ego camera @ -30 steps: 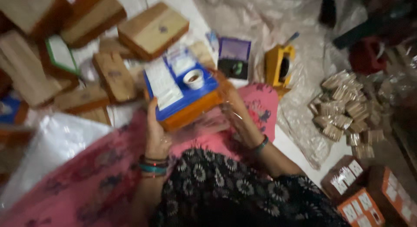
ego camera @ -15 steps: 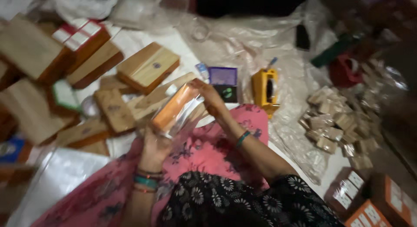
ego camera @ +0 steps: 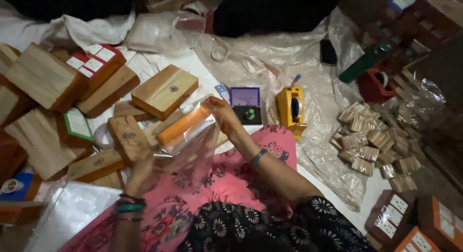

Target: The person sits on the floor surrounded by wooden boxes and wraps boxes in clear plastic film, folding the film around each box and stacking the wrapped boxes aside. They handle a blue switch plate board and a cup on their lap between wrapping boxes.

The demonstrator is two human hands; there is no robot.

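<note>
Right hand (ego camera: 223, 113) raised above the lap, fingers pinched on the upper corner of a clear, crinkled plastic bag (ego camera: 193, 148). Left hand (ego camera: 142, 171) lower and to the left, blurred, closed on the bag's bottom edge from beneath. Inside the bag, a long flat box with an orange side (ego camera: 184, 126), tilted so the right end sits higher, seen edge-on; film glossy, creased, hanging loose below the box toward the pink flowered cloth (ego camera: 231, 179) over the knees. Teal and dark bangles (ego camera: 129, 207) on the left wrist, one teal bangle (ego camera: 259, 157) on the right.

Just behind the bag, a small wooden block with a dark stamp (ego camera: 126, 136), and beyond it a larger flat pale wooden box with a round mark on the lid (ego camera: 165, 91). Farther left, more wooden boxes (ego camera: 43, 78) heaped at angles, one red box with white labels (ego camera: 96, 61) among them. Right of the raised hand, a small dark case with a purple panel (ego camera: 246, 105) flat on the floor, then a yellow tape dispenser (ego camera: 292, 107) standing on a wrinkled clear plastic sheet (ego camera: 270, 59). Well to the right, a pile of small tan wrapped bundles (ego camera: 374, 141). At lower right, brown and orange cartons with white labels (ego camera: 410, 220). At far left, a blue box with a white cup-like item (ego camera: 14, 185).
</note>
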